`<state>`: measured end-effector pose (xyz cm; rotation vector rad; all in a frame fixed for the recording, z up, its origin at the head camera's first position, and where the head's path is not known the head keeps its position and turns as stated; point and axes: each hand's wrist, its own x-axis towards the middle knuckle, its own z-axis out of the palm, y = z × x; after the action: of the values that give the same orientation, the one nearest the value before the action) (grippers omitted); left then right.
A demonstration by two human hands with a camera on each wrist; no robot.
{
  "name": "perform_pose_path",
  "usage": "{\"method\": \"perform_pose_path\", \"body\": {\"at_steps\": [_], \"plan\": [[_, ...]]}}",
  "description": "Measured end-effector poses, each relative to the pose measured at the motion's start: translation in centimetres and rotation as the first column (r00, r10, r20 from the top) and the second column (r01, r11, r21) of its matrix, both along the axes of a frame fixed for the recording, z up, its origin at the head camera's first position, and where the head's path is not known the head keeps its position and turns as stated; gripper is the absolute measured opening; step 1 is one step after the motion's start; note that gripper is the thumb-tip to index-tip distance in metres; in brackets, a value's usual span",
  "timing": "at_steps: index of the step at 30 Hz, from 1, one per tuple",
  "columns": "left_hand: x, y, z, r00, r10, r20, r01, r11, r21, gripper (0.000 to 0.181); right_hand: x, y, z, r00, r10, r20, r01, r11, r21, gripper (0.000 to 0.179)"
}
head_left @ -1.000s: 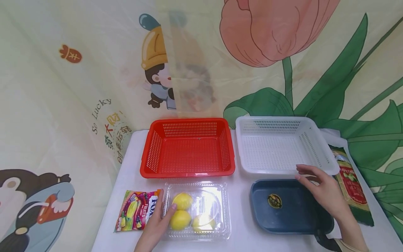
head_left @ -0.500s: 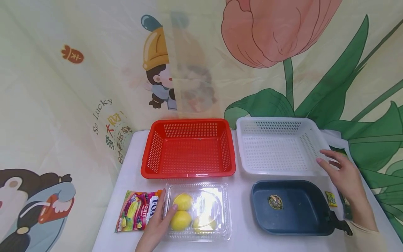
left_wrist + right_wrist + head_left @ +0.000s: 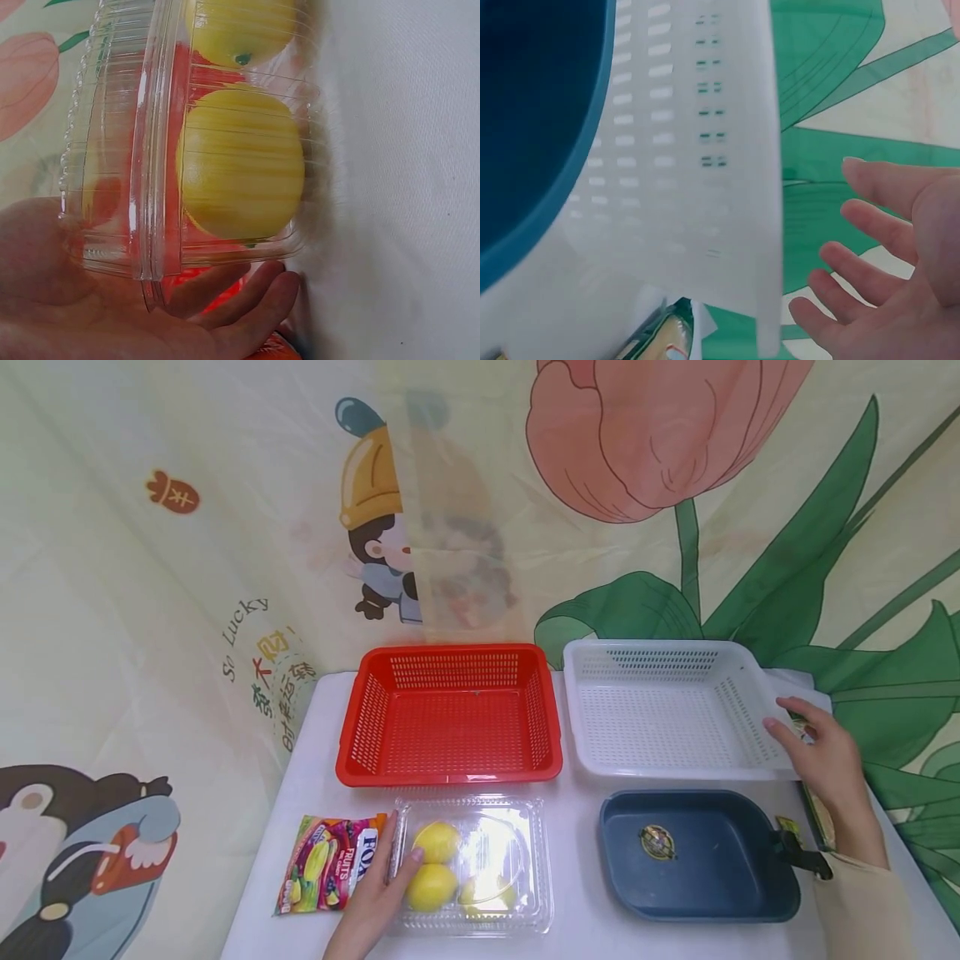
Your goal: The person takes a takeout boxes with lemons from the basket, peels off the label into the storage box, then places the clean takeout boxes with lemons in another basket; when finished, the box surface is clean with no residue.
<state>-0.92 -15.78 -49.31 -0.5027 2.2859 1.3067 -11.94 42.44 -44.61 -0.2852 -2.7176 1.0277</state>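
A clear plastic clamshell box with yellow lemons inside sits on the white table. My left hand rests at its left side, thumb over the lid's edge and fingers extended along the side. The left wrist view shows the fingers loosely extended below the box's end, a lemon behind the plastic. My right hand hovers beside the right rim of a white perforated basket, holding nothing. In the right wrist view its fingers are spread apart from the basket's rim.
A red basket stands at the back left, a dark blue tray with a round label at the front right. A fruit candy bag lies left of the box. A green package lies right of the white basket, partly hidden.
My right hand has moved from over the blue tray, right and away from me, to beside the white basket's right rim. The left hand and the box have not moved.
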Motion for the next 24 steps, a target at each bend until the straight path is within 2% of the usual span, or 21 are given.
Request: {"method": "perform_pose_path", "body": {"at_steps": [4, 11, 18, 24], "plan": [[0.0, 0.0, 0.0, 1.0, 0.006, 0.0, -0.006, 1.0, 0.011, 0.093, -0.5, 0.6, -0.5, 0.999, 0.021, 0.033, -0.021, 1.0, -0.015, 0.062], [0.0, 0.0, -0.1, 1.0, 0.02, 0.018, -0.021, 1.0, 0.017, 0.101, -1.0, 1.2, -1.2, 0.995, 0.022, 0.095, -0.027, 0.998, 0.048, 0.066], [0.0, 0.1, -0.2, 0.999, 0.036, 0.041, -0.036, 0.999, 0.0, 0.11, -1.4, 2.0, -1.9, 0.984, 0.017, 0.175, -0.016, 1.0, -0.009, 0.072], [0.0, 0.1, -0.3, 0.997, 0.06, 0.045, -0.061, 0.998, 0.016, 0.114, -1.5, 2.2, -2.4, 0.979, 0.006, 0.205, -0.006, 1.0, -0.003, 0.076]]}}
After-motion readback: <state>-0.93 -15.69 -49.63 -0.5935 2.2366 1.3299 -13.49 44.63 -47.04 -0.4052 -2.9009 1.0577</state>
